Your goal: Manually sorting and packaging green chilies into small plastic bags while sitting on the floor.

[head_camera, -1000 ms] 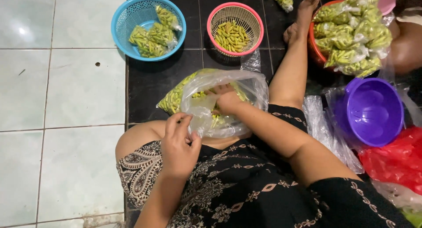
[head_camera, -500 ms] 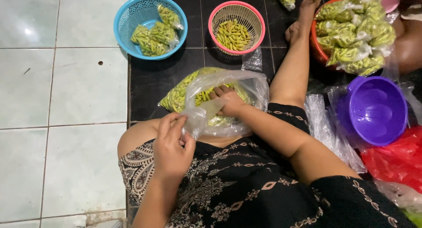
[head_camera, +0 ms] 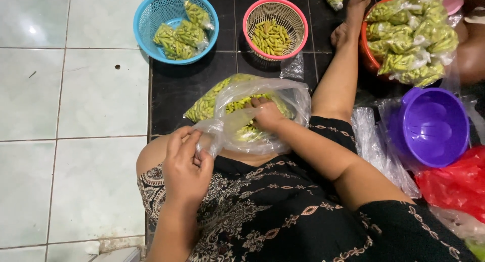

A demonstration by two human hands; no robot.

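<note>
Right hand (head_camera: 267, 115) fingers buried inside clear plastic bag (head_camera: 262, 115); red bag (head_camera: 454, 183) cut off at right edge.

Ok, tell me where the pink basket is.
In the head view, the pink basket of green chillies sits top centre on the dark tiles, right of the blue basket, beyond the clear bag.

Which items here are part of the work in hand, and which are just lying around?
In hand:
- clear plastic bag, its edge pinched by the left hand
- green chillies in it, with the right hand inside the bag

Lying about:
- blue basket of filled bags
- pink basket of loose chillies
- purple bowl
- red plastic bag
</note>
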